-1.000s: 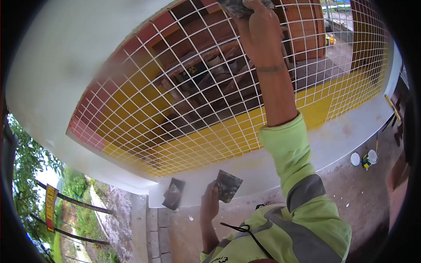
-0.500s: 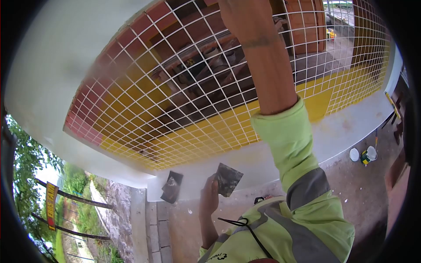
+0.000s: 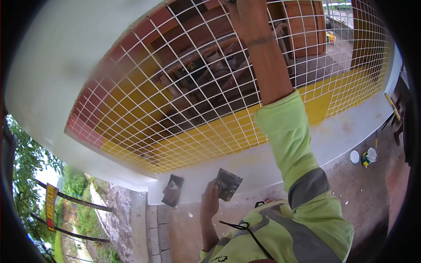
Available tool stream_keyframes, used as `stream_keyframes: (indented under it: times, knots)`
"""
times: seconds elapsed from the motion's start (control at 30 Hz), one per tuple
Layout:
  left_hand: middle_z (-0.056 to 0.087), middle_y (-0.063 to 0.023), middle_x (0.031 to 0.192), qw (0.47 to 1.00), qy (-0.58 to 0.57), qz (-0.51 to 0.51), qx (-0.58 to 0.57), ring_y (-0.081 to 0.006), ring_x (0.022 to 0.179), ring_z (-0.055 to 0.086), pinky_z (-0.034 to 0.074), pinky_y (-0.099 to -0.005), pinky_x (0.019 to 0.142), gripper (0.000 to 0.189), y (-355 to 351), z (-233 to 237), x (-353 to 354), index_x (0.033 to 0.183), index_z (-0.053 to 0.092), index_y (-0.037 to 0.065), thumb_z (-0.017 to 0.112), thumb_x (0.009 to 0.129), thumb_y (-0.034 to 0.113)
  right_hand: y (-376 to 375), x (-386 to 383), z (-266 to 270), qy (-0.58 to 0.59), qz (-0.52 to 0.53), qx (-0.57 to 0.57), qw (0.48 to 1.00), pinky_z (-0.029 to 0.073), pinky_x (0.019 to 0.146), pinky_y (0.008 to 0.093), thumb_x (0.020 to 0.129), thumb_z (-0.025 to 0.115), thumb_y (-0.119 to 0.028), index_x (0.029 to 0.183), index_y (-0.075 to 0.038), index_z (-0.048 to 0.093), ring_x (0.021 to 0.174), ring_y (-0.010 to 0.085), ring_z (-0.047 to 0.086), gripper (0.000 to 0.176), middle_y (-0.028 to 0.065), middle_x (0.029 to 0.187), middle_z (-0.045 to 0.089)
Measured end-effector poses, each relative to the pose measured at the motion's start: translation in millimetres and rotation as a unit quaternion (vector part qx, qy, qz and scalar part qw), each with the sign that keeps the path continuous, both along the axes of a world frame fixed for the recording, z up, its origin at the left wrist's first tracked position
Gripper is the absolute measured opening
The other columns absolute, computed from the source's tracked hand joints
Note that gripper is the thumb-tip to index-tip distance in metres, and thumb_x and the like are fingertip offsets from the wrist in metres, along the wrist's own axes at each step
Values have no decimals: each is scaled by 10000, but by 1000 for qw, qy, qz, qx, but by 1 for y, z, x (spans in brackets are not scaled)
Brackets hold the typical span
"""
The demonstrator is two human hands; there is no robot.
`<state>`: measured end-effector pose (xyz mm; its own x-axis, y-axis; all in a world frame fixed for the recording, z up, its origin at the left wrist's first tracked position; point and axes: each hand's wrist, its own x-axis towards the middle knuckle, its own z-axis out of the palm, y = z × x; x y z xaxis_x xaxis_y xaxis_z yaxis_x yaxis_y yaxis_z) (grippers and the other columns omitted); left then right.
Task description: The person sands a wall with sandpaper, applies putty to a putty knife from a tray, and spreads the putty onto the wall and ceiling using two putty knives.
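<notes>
Pressing evenly against the white wire mesh grille [image 3: 175, 87] would suit the raised right hand [image 3: 247, 15], its grip hidden, while the left hand [image 3: 209, 202] clasps a dark square metal blade [image 3: 228, 184] by the white ledge [image 3: 346, 129].

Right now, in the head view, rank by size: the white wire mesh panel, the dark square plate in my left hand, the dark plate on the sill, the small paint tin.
1. White wire mesh panel
2. dark square plate and dark plate on the sill: look alike
3. Paint tin: smallest, but farther off
</notes>
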<state>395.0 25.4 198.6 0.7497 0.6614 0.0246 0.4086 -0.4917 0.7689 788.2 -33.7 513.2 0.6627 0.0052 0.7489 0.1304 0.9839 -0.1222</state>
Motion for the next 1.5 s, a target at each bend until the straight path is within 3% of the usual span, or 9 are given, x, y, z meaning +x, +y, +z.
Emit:
stream_keyframes:
  times: [0.43, 0.53, 0.73, 0.93, 1.1, 1.17, 1.23, 1.33, 1.5]
  knots:
    - [652, -223, 1160, 1000, -24, -7, -2, -349, 1086, 634, 469, -392, 941, 416, 0, -2, 3, 1310, 552, 15, 443, 1037, 310, 7, -16, 17, 71, -1, 27, 997, 527, 820, 349, 949, 403, -23, 940, 4, 539, 845, 193, 602, 139, 94, 941, 603]
    - [656, -216, 1148, 1000, -20, -2, -5, -334, 1071, 640, 472, -387, 935, 412, 2, -5, 1, 1313, 551, 20, 444, 1037, 306, 25, 34, 6, 21, 26, -6, 999, 523, 851, 372, 953, 407, -26, 990, 4, 542, 868, 205, 604, 143, 95, 955, 602]
    - [662, -207, 1125, 1000, -25, -4, -2, -308, 1044, 643, 475, -376, 923, 405, 2, -6, -1, 1308, 554, 23, 446, 1040, 306, -4, -30, 19, 56, 49, 47, 996, 500, 923, 378, 964, 427, -40, 1051, 9, 529, 919, 220, 596, 143, 100, 988, 598]
    - [651, -220, 1161, 1000, -1, -28, -4, -386, 1098, 627, 474, -425, 930, 408, 8, -12, -5, 1356, 510, 67, 422, 1059, 332, -23, -54, 14, -10, -10, 33, 999, 482, 981, 392, 960, 423, -22, 1112, 52, 514, 1024, 235, 575, 193, 138, 1121, 574]
    - [645, -227, 1174, 1000, 9, -22, -11, -398, 1116, 618, 472, -436, 934, 403, 8, -11, -5, 1358, 508, 70, 425, 1058, 326, -60, -105, 29, 134, 11, 25, 991, 495, 941, 362, 950, 407, -3, 981, 13, 516, 914, 202, 587, 115, 118, 955, 584]
    - [649, -221, 1169, 1000, 5, -15, -4, -376, 1100, 624, 472, -420, 936, 408, 8, -11, -6, 1343, 525, 57, 433, 1050, 328, -55, -85, 23, 90, 28, 39, 995, 502, 922, 361, 941, 404, 8, 928, -10, 515, 871, 192, 589, 113, 105, 894, 578]
    - [658, -208, 1152, 1000, -2, -5, 4, -327, 1062, 640, 472, -383, 939, 422, 5, -9, -4, 1313, 557, 32, 449, 1036, 332, -24, -5, -9, -108, 39, 102, 988, 513, 900, 374, 931, 401, 21, 891, -27, 510, 835, 188, 591, 126, 95, 849, 571]
    - [649, -219, 1181, 1000, -8, -9, 4, -354, 1101, 629, 466, -395, 955, 418, 3, -7, -2, 1316, 554, 29, 449, 1035, 320, -25, -7, 1, 50, -1, 15, 999, 533, 866, 399, 921, 397, 34, 879, -23, 516, 840, 194, 601, 138, 105, 871, 582]
    - [646, -224, 1188, 1000, -17, -13, 13, -369, 1114, 623, 465, -403, 957, 409, 2, -9, 1, 1310, 555, 22, 445, 1034, 303, -26, 0, 16, 33, -3, 18, 999, 554, 900, 423, 944, 362, 20, 947, 3, 512, 865, 231, 610, 151, 123, 923, 588]
